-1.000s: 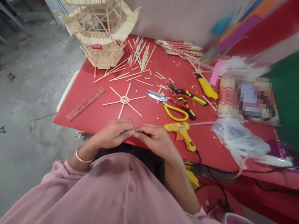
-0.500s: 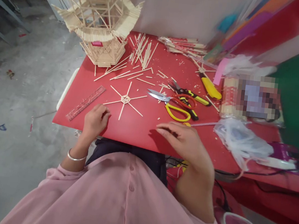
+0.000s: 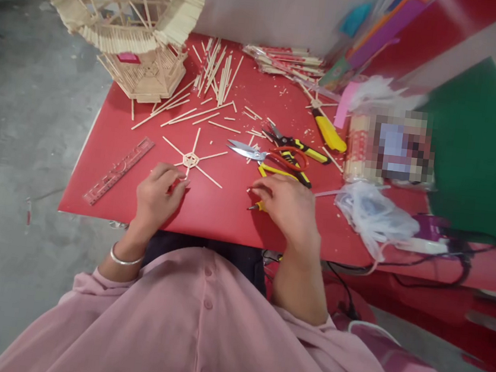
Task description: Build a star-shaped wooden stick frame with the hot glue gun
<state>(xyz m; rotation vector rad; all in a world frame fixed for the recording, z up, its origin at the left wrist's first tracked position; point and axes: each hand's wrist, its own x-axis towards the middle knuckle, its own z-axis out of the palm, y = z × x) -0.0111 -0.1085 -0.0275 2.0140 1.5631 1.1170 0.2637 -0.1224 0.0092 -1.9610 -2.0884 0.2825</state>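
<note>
A six-spoked frame of thin wooden sticks (image 3: 190, 160), with a small hexagon at its centre, lies flat on the red table (image 3: 208, 217). My left hand (image 3: 160, 193) is at its near side, thumb and finger closed around the end of the lower spoke. To the right of the frame, my right hand (image 3: 288, 205) is held in a pinch with a tiny pale stick piece (image 3: 249, 189) at the fingertips. Beneath that hand pokes out a yellow tool with a dark pointed tip (image 3: 255, 206); the rest is hidden. Scissors (image 3: 256, 153) with red and yellow handles lie just beyond.
A stick-built pagoda model (image 3: 148, 73) stands at the back left, near loose sticks (image 3: 218, 75). A clear ruler (image 3: 119, 170) lies left. Pliers-like cutters (image 3: 299, 147), a yellow-handled knife (image 3: 330, 132), stick bundles (image 3: 357, 148) and a plastic bag (image 3: 372, 215) occupy the right.
My left hand has moved up to the frame's near spoke. My right hand has shifted forward, and a tiny stick piece and a dark-tipped yellow tool now show by it. The view has turned slightly right.
</note>
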